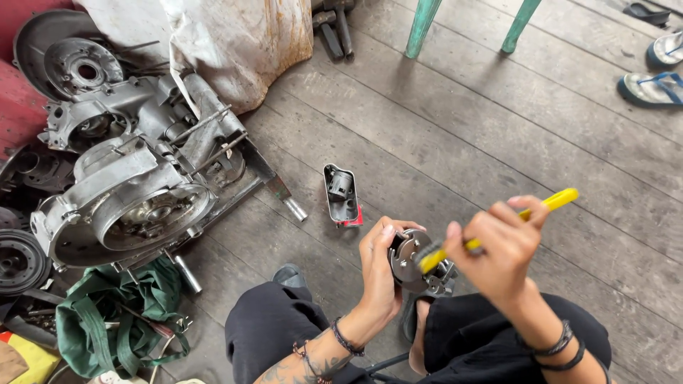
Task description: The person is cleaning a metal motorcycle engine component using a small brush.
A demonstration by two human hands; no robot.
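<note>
My left hand (pixel 378 264) grips a round metal engine part (pixel 416 262) with a disc-shaped face, held above my knees. In my right hand (pixel 501 247) is a yellow-handled brush (pixel 558 200), its head end pressed against the disc of the metal part. The yellow handle sticks out up and to the right past my fingers. Both wrists wear dark bracelets. I sit on a wooden plank floor (pixel 455 135) in dark trousers.
A small grey metal housing (pixel 341 193) lies on the floor ahead of my hands. A large engine casing (pixel 131 192) with other metal parts fills the left. A green cloth bag (pixel 117 313) lies lower left. Green chair legs (pixel 421 27) and sandals (pixel 651 89) are at the top.
</note>
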